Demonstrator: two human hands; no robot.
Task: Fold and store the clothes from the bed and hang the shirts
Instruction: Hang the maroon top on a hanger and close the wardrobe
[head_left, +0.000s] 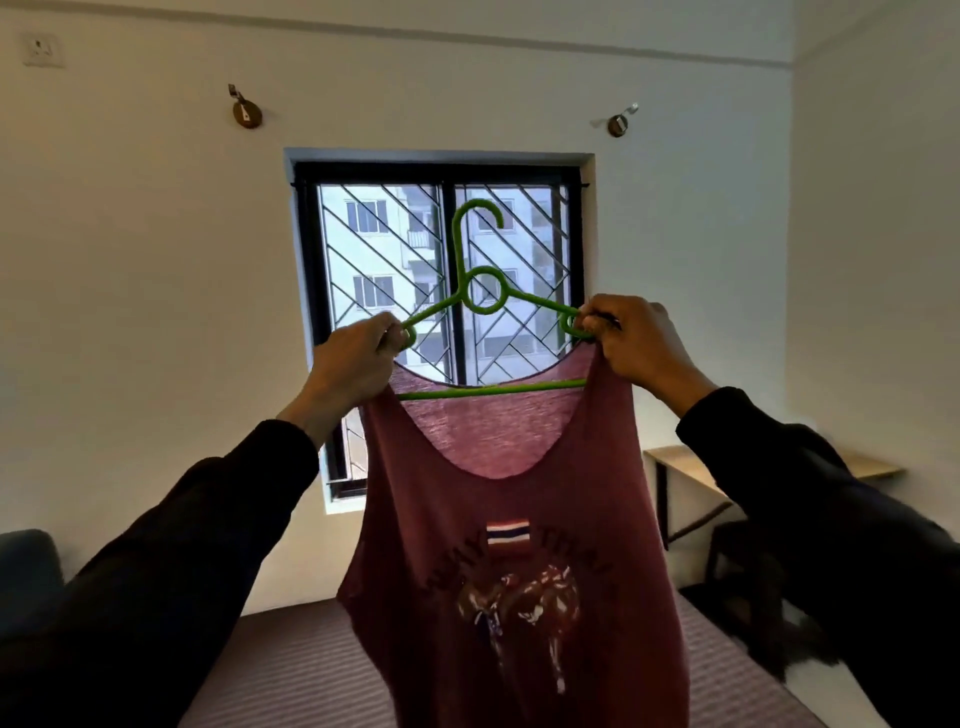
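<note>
**laundry_noob:** Sleeves first, since they're closest to the lens: dark sleeves coming up from both bottom corners. I'm using the window as my reference for everything. Left of it and below, the left hand has its fingers curled tight round the left end of the green hanger, pinching the strap of the maroon tank top against it. Does this look hung to you?

**foldmaster:** Mostly. Going across: the hanger sits square in front of the window, its long axis running level left to right and its hook pointing up over the middle post. The tank top drapes straight down from it, past the sill, over the striped bed. At the window's lower right, your right hand is clamped on the other end loop plus that strap. So both hands are closed on hanger and fabric together.

**laundry_noob:** Which hand does the next bit?

**foldmaster:** My guess: either works, they're about equally near. The hook rises midway between your fists, so one hand has to slide inward to it before the other lets go. Right strap looks bunched; I'd seat it first. Further right of the window there's a wooden desk, no rail that I can see.
</note>
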